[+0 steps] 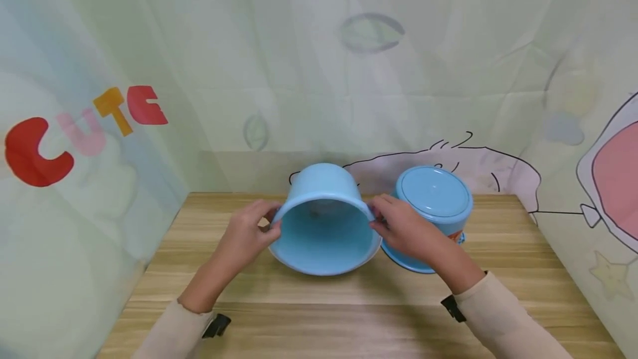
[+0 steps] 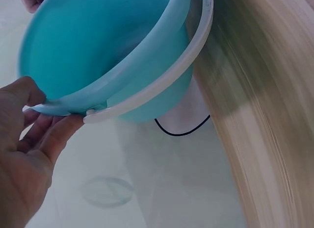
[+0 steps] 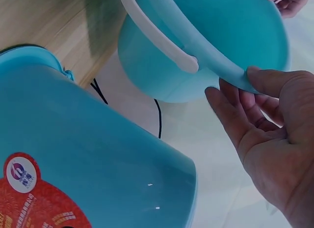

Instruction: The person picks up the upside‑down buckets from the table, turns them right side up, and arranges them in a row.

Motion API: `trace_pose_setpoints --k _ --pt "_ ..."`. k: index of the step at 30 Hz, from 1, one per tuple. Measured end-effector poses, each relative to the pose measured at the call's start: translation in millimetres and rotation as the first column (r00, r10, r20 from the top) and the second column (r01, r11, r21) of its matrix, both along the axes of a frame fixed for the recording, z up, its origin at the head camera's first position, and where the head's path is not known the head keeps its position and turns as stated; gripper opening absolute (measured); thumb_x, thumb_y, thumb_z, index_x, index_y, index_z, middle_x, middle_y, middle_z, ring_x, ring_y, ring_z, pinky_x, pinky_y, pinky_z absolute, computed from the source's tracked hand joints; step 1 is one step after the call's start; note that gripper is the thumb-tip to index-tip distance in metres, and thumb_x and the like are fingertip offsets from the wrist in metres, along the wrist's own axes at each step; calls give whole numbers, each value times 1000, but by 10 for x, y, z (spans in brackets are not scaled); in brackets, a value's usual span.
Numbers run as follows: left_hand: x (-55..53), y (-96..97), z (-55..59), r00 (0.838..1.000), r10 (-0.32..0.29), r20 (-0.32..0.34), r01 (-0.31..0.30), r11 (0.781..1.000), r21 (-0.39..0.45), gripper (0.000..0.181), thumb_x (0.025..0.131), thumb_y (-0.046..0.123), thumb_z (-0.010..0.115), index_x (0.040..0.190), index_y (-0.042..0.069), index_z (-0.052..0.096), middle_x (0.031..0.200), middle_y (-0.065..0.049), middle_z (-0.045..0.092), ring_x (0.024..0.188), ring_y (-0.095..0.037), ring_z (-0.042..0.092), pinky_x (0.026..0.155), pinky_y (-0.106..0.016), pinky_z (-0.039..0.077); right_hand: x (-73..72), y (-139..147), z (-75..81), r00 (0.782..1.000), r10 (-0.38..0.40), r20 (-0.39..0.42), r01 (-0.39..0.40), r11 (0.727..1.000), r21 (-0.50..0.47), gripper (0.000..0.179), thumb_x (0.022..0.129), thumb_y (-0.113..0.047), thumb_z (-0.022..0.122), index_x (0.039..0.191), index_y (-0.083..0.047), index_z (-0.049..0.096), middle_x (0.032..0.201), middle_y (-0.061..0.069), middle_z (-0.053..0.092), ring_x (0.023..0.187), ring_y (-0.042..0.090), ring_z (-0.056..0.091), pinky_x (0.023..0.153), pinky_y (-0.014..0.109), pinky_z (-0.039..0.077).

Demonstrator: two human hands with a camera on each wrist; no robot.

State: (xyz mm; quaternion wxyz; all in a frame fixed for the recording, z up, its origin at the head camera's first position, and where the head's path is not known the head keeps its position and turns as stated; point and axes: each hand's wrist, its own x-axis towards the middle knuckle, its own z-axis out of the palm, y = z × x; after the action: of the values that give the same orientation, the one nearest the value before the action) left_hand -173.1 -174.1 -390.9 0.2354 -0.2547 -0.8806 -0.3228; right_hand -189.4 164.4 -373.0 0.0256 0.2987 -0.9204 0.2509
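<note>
A light blue bucket [image 1: 324, 237] is tipped on its side over the table, its mouth facing me in the head view. My left hand [image 1: 253, 226] pinches the rim on the left, thumb on the inner side and fingers outside, as the left wrist view shows. On the opposite side my right hand [image 1: 401, 225] grips the same rim between thumb and fingers. A pale carrying handle [image 2: 162, 86] curves around the outside of this bucket. Right beside my right hand, a second blue bucket [image 1: 436, 193] stands upside down, base up, with a red label [image 3: 44, 208] on its wall.
The wooden table [image 1: 309, 320] ends at the back against a pale printed curtain [image 1: 279, 71]. Similar cloth hangs at both sides, with CUTE in coloured letters at the left. The upturned bucket stands close to my right forearm.
</note>
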Motion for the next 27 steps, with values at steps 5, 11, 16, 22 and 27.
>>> trace_pose_setpoints --k 5,11,16,22,27 --pt "-47 -5 42 999 -8 34 7 1000 22 33 82 -9 77 113 2 74 95 -7 72 82 -18 70 65 -27 63 -7 -4 43 1000 -9 1 9 1000 -3 33 96 -9 73 126 -7 60 111 5 65 96 18 62 80 33 61" --pt "-81 -13 94 998 -3 58 0 999 39 34 82 -7 78 115 2 74 93 -7 74 81 -18 71 63 -24 61 -32 5 86 1000 -9 29 9 1000 -10 38 95 -9 74 131 -7 60 114 6 65 100 19 66 81 33 62" --pt "-113 -14 145 998 0 69 -3 999 39 36 83 -7 78 118 1 74 90 -7 75 78 -17 71 64 -28 62 -61 -3 103 999 -10 34 11 1000 -26 40 95 -9 75 132 -5 62 113 7 66 101 21 69 79 33 63" --pt "-140 -28 233 992 -8 123 4 1000 27 39 86 -3 77 124 2 73 88 -7 75 78 -15 69 71 -36 62 -102 -8 143 998 -7 55 11 997 -72 45 94 -7 75 137 -6 61 113 8 67 101 23 71 78 34 64" --pt "-172 -55 289 985 -11 174 4 999 45 39 87 -2 76 126 3 72 87 -8 76 78 -18 70 70 -41 63 -151 -20 189 995 6 97 6 992 -128 45 96 -7 73 139 -7 61 113 7 70 100 21 71 80 35 63"
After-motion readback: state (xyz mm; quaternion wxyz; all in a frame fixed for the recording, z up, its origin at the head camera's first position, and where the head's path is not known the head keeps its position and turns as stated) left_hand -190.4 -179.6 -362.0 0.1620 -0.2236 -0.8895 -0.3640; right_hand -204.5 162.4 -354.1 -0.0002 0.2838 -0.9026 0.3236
